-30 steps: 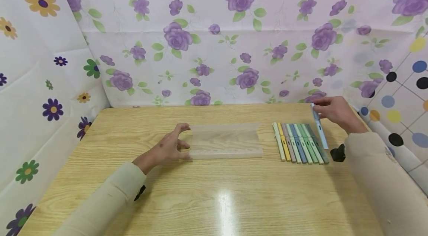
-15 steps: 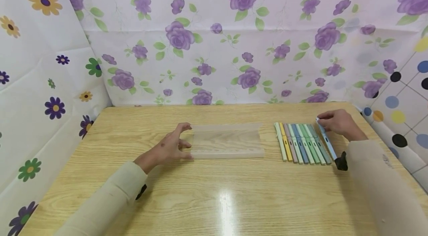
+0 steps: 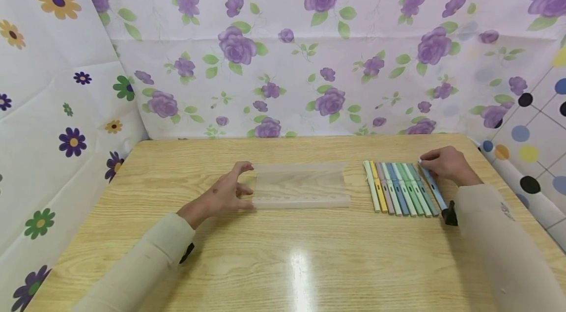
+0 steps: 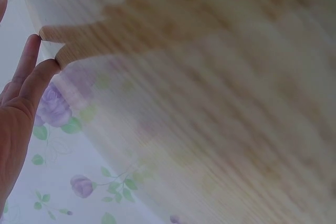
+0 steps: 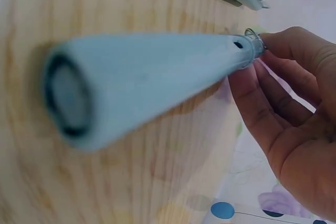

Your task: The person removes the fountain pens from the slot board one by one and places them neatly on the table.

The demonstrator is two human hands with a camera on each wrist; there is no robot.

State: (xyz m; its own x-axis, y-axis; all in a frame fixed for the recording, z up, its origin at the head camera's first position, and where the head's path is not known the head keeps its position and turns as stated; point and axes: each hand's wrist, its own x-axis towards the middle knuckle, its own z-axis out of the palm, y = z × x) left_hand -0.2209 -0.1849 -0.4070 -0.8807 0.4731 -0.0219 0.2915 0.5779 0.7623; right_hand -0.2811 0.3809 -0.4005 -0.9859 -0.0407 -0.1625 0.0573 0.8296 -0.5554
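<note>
My right hand [image 3: 447, 163] pinches a light blue pen [image 3: 434, 188] by its far end, just right of a row of several pens [image 3: 400, 189] in green, yellow, mauve and blue. In the right wrist view the blue pen [image 5: 152, 80] lies along the wood, thumb and fingertips at its wire-clip end. My left hand [image 3: 223, 191] holds the left end of a clear plastic tray [image 3: 302, 186], fingers at its far corner and thumb at the near one. In the left wrist view fingertips of the left hand [image 4: 26, 87] touch the see-through plastic's edge.
Everything lies on a wood-grain table [image 3: 265, 253]. A floral sheet [image 3: 283, 81] stands along its back edge, with patterned sheets at both sides. A black object [image 3: 450, 214] sits by the right sleeve.
My right hand has moved down and slightly right, bringing the blue pen from above the table to beside the row's right end. The left hand and the tray have stayed put.
</note>
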